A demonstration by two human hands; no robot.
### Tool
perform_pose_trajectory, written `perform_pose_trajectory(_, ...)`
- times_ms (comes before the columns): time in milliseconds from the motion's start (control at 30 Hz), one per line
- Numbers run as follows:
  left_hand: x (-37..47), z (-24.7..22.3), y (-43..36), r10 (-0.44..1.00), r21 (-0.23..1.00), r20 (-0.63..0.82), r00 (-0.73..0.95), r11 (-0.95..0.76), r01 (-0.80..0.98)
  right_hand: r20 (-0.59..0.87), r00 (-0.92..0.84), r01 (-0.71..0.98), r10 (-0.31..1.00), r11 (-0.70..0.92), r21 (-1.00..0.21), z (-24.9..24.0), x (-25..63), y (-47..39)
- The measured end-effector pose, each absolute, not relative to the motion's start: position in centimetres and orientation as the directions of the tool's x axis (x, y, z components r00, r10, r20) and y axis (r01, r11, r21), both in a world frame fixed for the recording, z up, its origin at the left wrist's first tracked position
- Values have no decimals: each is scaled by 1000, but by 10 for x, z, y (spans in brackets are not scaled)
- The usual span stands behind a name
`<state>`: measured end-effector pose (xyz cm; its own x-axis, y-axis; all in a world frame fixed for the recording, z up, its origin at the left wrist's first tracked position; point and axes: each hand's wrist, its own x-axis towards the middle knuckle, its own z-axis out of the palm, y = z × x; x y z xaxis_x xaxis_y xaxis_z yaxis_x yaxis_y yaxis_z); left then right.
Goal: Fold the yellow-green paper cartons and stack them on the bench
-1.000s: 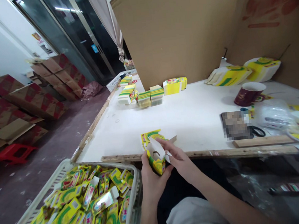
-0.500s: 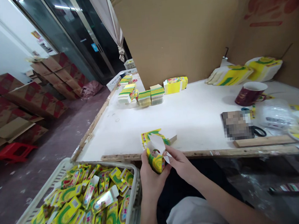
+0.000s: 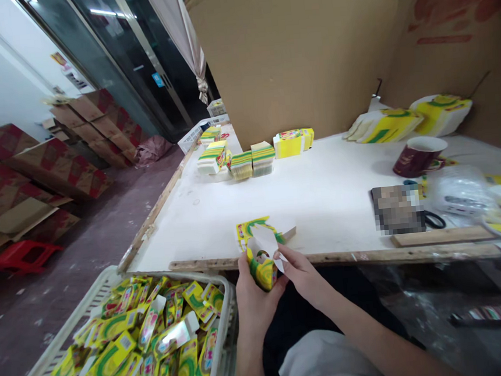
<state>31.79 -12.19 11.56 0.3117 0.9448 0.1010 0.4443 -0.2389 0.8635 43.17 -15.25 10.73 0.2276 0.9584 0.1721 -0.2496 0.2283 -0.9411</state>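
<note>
A small yellow-green cardboard box with its white end flaps standing up is held just off the table's front edge. My left hand wraps around the box from the left and below. On the other side, my right hand pinches a white flap at the box's opening. Part of the box is hidden behind my fingers. Right behind it on the table lie more yellow-green cartons, apparently flat.
A white plastic basket full of yellow-green boxes stands left of my hands. Stacked flat cartons line the table's back. To the right are a maroon mug, black-handled scissors and a wooden strip. A cardboard sheet rises behind.
Almost nothing differs. The box and both hands have shifted very slightly to the right, with the same grip on the box and flap.
</note>
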Motion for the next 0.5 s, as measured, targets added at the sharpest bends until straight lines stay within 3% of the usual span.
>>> perform_pose_trajectory(500,320,116,-122,951,882,78,301,-206,424,175,213,-241,961,226,-944,109,432,-152)
